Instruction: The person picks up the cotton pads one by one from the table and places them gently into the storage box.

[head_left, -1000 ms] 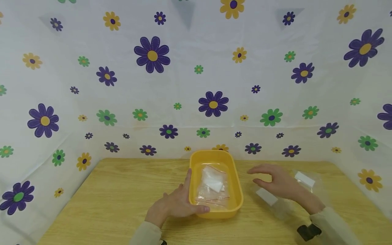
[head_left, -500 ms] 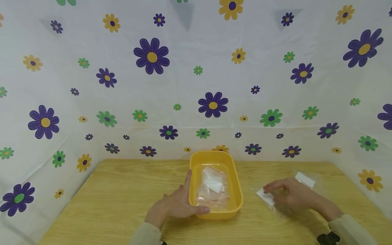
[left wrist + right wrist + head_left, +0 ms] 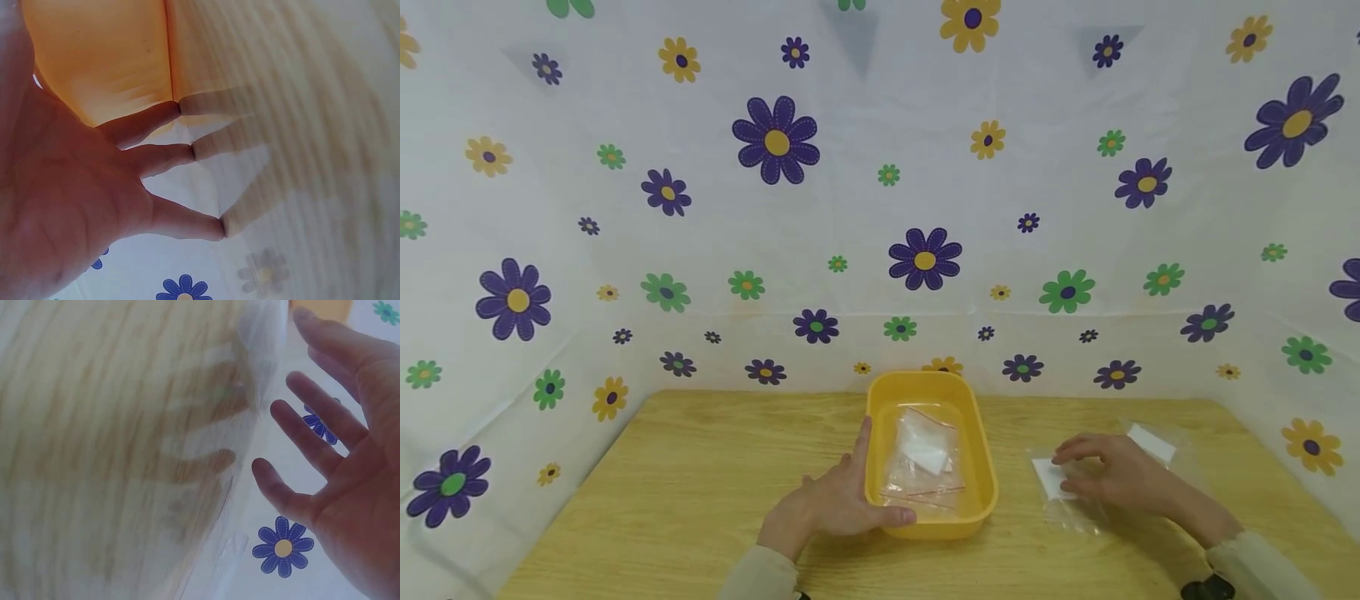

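Observation:
My left hand [image 3: 838, 498] lies along the left side of a yellow plastic bin [image 3: 987, 492], thumb over its front rim. In the left wrist view its fingers [image 3: 164, 153] are straight and spread, tips down on the table. Clear zip bags [image 3: 921, 483] with red seal lines and white contents lie in the bin. My right hand [image 3: 1123, 475] is low over a clear bag with a white card [image 3: 1048, 477] inside, thumb and forefinger apart at the card. The right wrist view shows the other fingers [image 3: 325, 419] loosely extended, holding nothing.
Another clear bag with a white card [image 3: 1152, 443] lies behind and right of my right hand. The wooden table [image 3: 700, 475] ends at a white cloth backdrop [image 3: 850, 108] printed with flowers, which also stands at both sides.
My right hand has come down and toward me onto the nearer bag. That bag has turned slightly on the table. The left hand and bin have stayed in place.

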`<state>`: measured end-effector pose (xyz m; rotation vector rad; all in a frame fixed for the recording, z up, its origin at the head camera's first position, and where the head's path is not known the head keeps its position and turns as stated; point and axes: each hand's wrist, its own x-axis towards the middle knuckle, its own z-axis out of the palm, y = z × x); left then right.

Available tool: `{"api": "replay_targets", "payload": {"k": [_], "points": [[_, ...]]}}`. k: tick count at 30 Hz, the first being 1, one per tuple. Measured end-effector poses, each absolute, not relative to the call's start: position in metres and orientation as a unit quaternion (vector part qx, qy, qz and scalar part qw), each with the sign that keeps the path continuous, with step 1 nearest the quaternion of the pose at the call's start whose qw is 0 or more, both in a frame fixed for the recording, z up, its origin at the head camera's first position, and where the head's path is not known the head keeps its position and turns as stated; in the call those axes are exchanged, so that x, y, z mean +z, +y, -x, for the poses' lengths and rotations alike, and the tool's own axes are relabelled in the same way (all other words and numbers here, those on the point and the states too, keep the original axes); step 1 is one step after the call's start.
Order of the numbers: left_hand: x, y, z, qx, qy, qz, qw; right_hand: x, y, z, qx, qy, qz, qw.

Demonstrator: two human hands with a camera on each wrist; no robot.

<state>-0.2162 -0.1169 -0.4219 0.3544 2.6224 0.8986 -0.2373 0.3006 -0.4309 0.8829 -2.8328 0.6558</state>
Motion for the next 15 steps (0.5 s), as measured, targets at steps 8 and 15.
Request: {"api": "replay_targets", "payload": {"k": [8, 15], "points": [[-0.4199, -0.1168, 0.2151, 0.312, 0.926, -0.125, 0.17, -0.432, 0.3033, 0.2339, 0.233, -0.938, -0.254, -0.026], [-0.4194, -0.1163, 0.2141, 0.311, 0.926, -0.127, 0.17, -0.4361, 0.3018, 0.2333, 0.242, -0.936, -0.257, -0.011]]}}
